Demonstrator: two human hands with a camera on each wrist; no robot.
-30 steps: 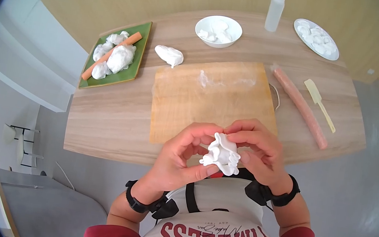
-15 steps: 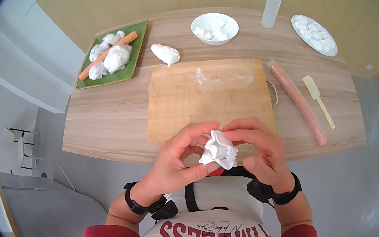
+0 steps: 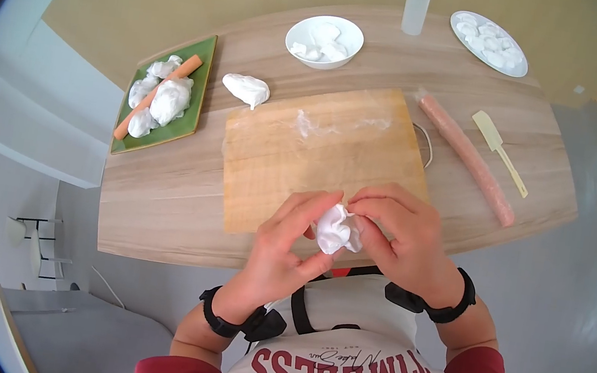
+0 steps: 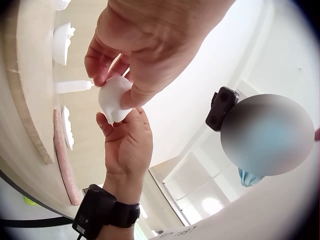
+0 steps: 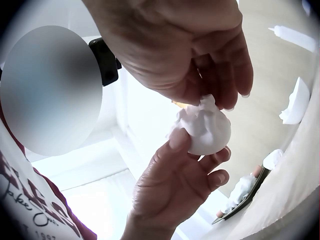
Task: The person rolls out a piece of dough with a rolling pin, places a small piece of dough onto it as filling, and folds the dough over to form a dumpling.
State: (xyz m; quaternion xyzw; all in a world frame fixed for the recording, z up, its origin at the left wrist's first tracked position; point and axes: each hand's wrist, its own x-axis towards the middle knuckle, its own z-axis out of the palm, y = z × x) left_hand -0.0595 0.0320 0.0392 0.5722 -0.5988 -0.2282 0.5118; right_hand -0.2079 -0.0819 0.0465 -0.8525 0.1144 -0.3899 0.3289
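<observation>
Over the near edge of the cutting board (image 3: 317,159), a small hollow piece of soft white dough (image 3: 333,231) is held up between both hands. My left hand (image 3: 287,232) grips its side, thumb on the near face and fingers on the far face. At the upper rim my right hand (image 3: 410,242) pinches a fold of the dough between thumb and fingertips. The right wrist view shows the dough (image 5: 209,132) with a round smooth body and a gathered, ruffled edge. Seen from the left wrist, its rounded underside (image 4: 113,97) tapers to a small point.
A green tray (image 3: 194,115) carries wrapped white lumps and an orange rod (image 3: 158,97). A white lump (image 3: 246,90), a white bowl (image 3: 289,35) and a squeeze bottle (image 3: 416,8) stand behind the board. Rightward lie a pink wrapped roll (image 3: 467,157), a spatula (image 3: 500,152) and a filled plate (image 3: 522,71).
The right thumb has come in, and the right hand now pinches the dough's rim. The dough has turned and its opening looks narrower. The head view has shifted slightly.
</observation>
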